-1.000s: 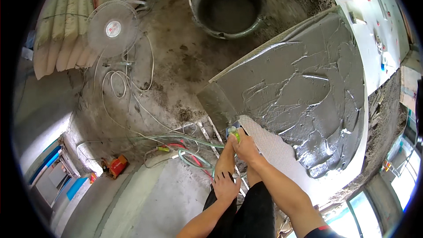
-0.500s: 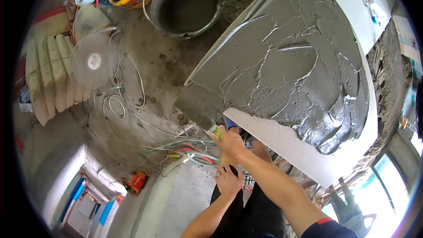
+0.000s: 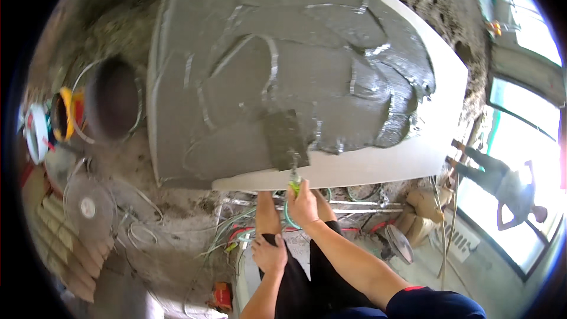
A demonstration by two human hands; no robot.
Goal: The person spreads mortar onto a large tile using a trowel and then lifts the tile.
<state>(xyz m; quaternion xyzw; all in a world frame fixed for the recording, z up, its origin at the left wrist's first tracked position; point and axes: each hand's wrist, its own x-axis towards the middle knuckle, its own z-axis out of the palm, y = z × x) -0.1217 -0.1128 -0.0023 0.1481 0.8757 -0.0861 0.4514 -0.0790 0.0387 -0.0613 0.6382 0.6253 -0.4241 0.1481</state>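
A trowel (image 3: 285, 140) with a flat rectangular blade and yellow-green handle is in my right hand (image 3: 303, 204), its fingers wrapped round the handle. The blade lies on wet grey mortar (image 3: 319, 71) near the close edge of a large pale slab (image 3: 378, 162). Ridges and smears mark the mortar, which is thick and glossy toward the right and smoother at the left. A bare strip of slab shows along the near and right edges. My left hand (image 3: 270, 253) rests on my left knee, fingers laid over it, holding no tool.
Left of the slab stand a large dark bucket (image 3: 115, 99), a yellow bucket (image 3: 62, 112) and a white bucket (image 3: 36, 133). A fan (image 3: 88, 207) and stacked sacks (image 3: 65, 245) are at lower left. Cables and hoses (image 3: 227, 233) trail below the slab. Another person (image 3: 511, 189) stands at the right.
My view has swung to the right, so the slab now lies crosswise ahead. The trowel has gone from the slab's left corner onto the mortar farther right. My left hand stays on the knee.
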